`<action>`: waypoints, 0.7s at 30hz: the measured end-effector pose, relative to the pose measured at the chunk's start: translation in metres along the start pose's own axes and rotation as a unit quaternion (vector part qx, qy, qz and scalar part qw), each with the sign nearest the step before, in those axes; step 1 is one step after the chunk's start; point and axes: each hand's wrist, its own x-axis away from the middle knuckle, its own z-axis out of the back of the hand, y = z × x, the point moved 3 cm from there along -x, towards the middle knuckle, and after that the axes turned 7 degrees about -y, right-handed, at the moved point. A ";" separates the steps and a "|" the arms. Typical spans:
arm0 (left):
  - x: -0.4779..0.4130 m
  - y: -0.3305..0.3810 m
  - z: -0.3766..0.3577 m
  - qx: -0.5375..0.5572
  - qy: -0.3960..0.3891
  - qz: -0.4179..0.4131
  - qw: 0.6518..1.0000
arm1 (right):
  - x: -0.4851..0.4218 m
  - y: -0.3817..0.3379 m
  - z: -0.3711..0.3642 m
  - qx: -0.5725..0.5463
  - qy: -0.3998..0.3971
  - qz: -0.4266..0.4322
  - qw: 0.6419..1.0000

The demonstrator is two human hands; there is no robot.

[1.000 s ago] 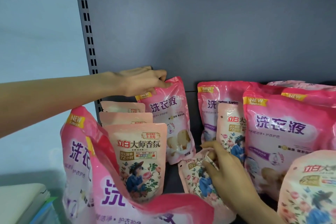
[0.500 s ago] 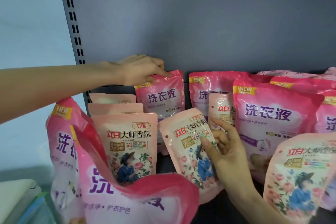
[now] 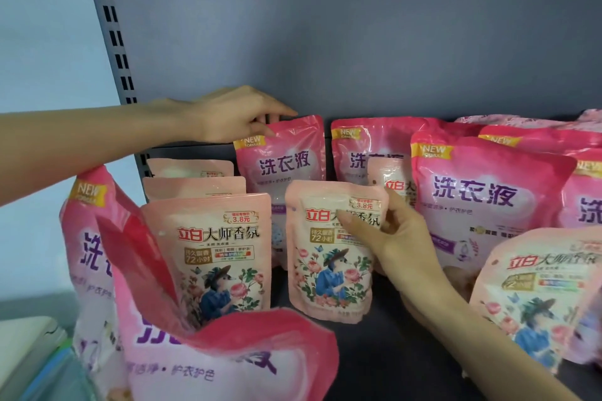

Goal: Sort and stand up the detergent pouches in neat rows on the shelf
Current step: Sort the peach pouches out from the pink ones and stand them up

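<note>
Glossy pink film everywhere, crinkled and shiny. Right hand (image 3: 387, 234) pinching floral pouch (image 3: 329, 257) upright on dark shelf (image 3: 374, 352), thumb covering part of its print. Left hand (image 3: 234, 117) gripping top corner of deep-pink pouch (image 3: 286, 159) at the back, lower half hidden. Cut off at bottom: large slumped pouch (image 3: 228, 365).

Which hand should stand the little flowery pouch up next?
Right. The right hand already grips the flowery pouch upright beside the row. The left hand is busy at the back, holding the pink pouch.
</note>
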 end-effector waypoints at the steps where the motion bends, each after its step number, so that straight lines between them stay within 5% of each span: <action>1: 0.000 -0.001 0.000 0.011 0.003 0.006 1.000 | -0.001 -0.005 0.000 0.020 -0.007 0.005 1.000; 7: -0.002 -0.006 0.000 0.093 0.006 0.043 0.995 | -0.009 -0.027 -0.004 0.188 -0.039 0.032 0.981; 21: -0.003 -0.004 0.002 0.157 -0.002 0.113 0.981 | -0.038 -0.056 -0.014 0.524 -0.083 -0.002 0.848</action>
